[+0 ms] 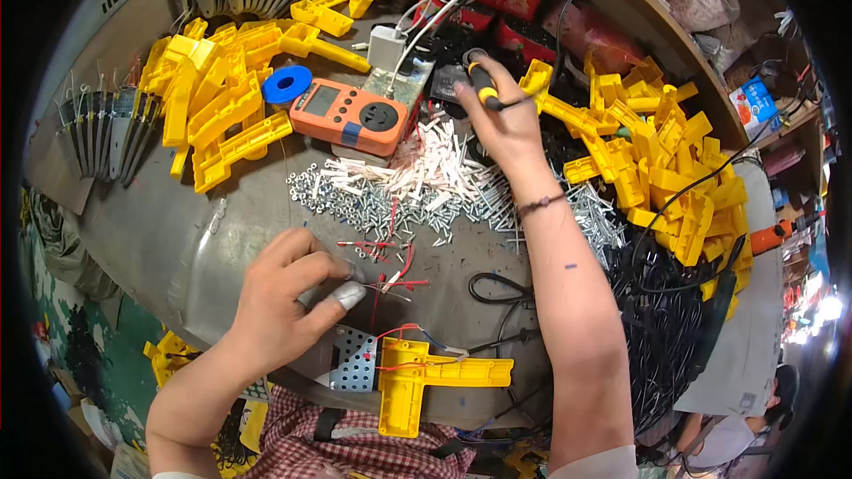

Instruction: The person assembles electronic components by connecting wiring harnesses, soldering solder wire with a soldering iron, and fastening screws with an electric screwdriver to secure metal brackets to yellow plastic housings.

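Note:
My right hand (510, 124) reaches to the far middle of the bench, its fingers wrapped round the black-and-yellow handle of a soldering iron (482, 82). A cord runs from the handle's near end; the tip is hidden. Beside it is a small dark block (446, 84). My left hand (288, 293) is curled over the near middle, thumb and forefinger pinched together with pale wraps on their tips. Short red wires (390, 284) lie at those fingertips; what they pinch is too small to make out. Below, a yellow plastic housing half (404, 390) with wires lies against a perforated metal plate (355, 359).
An orange meter (351, 115) with a socket stands behind heaped screws (435, 213) and white sleeves (435, 155). A blue spool (287, 84) sits beside it. Yellow housings pile up left (222, 89) and right (666, 151). Black cables (657, 337) heap at the right.

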Tool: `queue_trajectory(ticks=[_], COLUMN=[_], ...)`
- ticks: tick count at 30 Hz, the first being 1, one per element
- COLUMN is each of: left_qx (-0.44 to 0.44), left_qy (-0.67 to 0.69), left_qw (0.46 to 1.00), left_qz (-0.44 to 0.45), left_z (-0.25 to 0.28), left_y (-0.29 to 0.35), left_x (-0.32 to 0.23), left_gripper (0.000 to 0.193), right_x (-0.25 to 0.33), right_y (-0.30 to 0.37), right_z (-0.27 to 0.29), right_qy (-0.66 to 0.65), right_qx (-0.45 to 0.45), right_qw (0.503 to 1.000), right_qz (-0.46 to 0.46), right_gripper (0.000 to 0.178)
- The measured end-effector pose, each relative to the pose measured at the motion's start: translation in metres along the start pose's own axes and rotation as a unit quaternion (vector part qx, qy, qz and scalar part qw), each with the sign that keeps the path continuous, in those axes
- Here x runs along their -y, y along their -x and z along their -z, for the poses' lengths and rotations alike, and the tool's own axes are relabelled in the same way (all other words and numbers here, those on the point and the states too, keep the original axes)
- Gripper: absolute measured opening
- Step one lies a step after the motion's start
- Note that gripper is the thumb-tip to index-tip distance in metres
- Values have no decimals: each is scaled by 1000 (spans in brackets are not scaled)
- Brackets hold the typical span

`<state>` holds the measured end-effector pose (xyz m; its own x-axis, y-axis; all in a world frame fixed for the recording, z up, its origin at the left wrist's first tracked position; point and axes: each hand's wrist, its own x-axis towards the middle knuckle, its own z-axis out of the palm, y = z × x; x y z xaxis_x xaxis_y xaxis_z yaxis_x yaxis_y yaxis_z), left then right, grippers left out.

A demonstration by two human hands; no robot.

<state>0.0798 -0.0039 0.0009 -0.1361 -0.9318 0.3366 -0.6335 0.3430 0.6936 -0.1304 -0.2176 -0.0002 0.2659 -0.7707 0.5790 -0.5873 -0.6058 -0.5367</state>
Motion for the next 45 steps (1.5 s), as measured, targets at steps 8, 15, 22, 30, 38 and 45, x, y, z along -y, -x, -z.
queue_trajectory(ticks=[8,15,22,30,38,45], left_qx=[73,69,50,44,44,37], left_qy=[111,97,72,69,75,80], left_qw=[991,992,996,996,996,996], left_qz=[-22,-32,-25,-28,-32,-29], left_z=[-5,-12,-12,-17,-22,-25], left_y=[-9,-9,-6,-6,-5,-3], left_x=[6,-5,-3,-1,0,1], left_gripper=[19,19,18,19,19,20], right_x=[68,76,71,73,67,71], right_y=[40,88,92,91,89,89], right_z=[72,76,60,60,59,60], right_qy=[-157,-416,-405,-388,-388,-375], right_qx=[-109,20,45,53,56,51], right_qw=[976,851,855,859,858,863], right_qz=[-109,-319,-321,-328,-332,-335], right_gripper=[24,22,20,21,21,20])
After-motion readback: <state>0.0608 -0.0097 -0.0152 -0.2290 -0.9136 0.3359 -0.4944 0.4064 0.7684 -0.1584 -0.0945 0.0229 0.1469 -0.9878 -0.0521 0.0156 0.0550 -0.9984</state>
